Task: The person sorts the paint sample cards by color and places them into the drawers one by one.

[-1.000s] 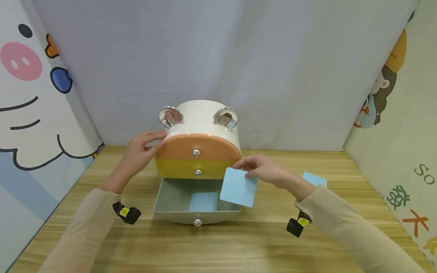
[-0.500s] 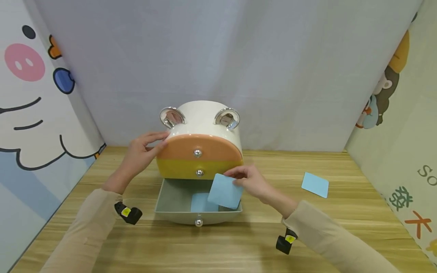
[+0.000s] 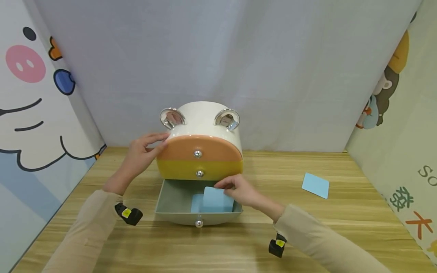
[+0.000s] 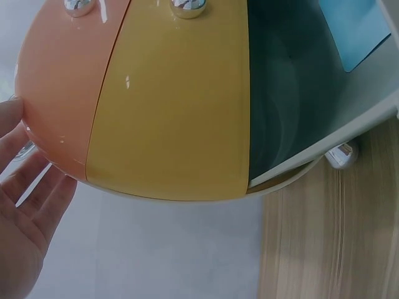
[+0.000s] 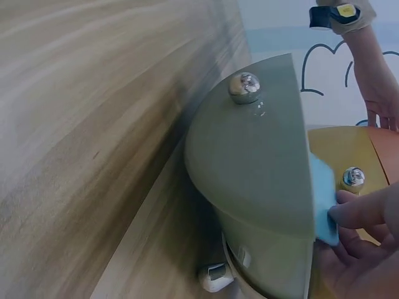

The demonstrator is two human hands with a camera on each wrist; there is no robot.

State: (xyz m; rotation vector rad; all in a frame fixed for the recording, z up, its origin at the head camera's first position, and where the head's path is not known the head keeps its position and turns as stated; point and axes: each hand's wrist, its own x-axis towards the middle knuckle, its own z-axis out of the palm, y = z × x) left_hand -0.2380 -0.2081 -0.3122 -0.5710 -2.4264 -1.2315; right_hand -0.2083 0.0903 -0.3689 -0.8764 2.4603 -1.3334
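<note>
A small drawer cabinet (image 3: 205, 117) with a white body and two chrome ears stands on the table; its orange and yellow drawers are closed. The grey-green bottom drawer (image 3: 174, 198) is pulled out. My right hand (image 3: 240, 192) pinches a light blue card (image 3: 214, 201) by its upper right edge, tilted inside that drawer. Part of a second blue card (image 3: 196, 203) shows beneath and left of it. At the cabinet's upper left side rests my left hand (image 3: 140, 154), fingers extended along the edge; its thumb touches the orange front in the left wrist view.
Another blue card (image 3: 315, 185) lies on the wooden table (image 3: 273, 223), right of the cabinet. A grey-white curtain (image 3: 290, 76) hangs behind, with cartoon-printed panels at both sides. Each wrist carries a black camera.
My right hand has moved left and down, bringing the blue card from beside the cabinet down into the pulled-out drawer, over the card there. The left hand stays on the cabinet.
</note>
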